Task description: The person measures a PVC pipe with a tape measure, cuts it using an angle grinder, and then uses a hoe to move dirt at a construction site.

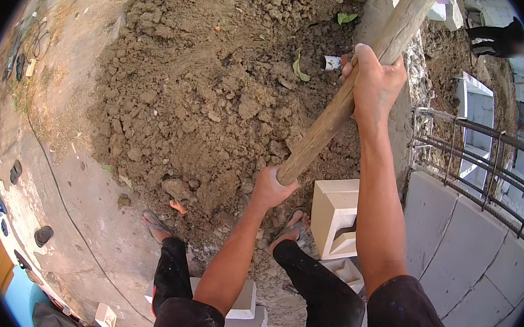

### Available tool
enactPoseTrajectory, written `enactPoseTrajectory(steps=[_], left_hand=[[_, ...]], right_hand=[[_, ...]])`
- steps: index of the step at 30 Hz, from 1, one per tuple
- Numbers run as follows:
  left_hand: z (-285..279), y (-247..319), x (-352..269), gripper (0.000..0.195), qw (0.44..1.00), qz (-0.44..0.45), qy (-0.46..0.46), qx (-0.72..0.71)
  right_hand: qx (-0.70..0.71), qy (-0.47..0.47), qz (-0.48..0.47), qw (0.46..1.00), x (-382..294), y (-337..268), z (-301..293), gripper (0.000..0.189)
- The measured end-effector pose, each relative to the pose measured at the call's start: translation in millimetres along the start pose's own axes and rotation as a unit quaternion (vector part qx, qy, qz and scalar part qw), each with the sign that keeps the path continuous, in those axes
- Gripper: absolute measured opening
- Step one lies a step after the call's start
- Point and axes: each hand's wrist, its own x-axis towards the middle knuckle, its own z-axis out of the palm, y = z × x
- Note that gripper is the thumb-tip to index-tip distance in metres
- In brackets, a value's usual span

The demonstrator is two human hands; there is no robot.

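Both of my hands grip a thick wooden tool handle [324,122] that slants from lower left to upper right. Near its butt end, my left hand [273,188] is closed around the wood. Farther up the shaft, my right hand [377,82] holds it tightly. The tool's head lies beyond the top edge of the picture, so its kind cannot be told. Below the handle spreads a mound of loose brown soil [193,96], with clods, a few leaves and a short white pipe piece [332,63] in it. My sandalled feet stand at its near edge.
Cream ventilation blocks [336,198] stand beside my right leg. A grey block wall [452,236] with a rebar cage [491,160] above it runs along the right. A black cable [60,197] crosses the concrete ground at left, near scattered sandals [43,236]. Another person [499,39] is at upper right.
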Motion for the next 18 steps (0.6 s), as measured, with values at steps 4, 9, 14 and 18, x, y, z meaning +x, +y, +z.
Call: enactPoseTrajectory(steps=[4, 9, 14, 18], left_hand=[[43, -56, -23, 0.023, 0.985, -0.149, -0.011, -0.083], [85, -74, -199, 0.034, 0.954, -0.295, 0.033, -0.042], [81, -55, -255, 0.039, 0.974, -0.225, 0.019, 0.022], [51, -36, -145, 0.037, 0.993, -0.077, 0.075, 0.051]], right_hand=[[-0.203, 0.016, 0.138, 0.969, 23, 172, 15, 0.047], [-0.139, -0.076, 0.255, 0.954, -110, 174, -37, 0.031], [-0.015, -0.075, 0.290, 0.954, -143, 85, -72, 0.032], [0.058, -0.031, 0.158, 0.985, -75, 46, -52, 0.023]])
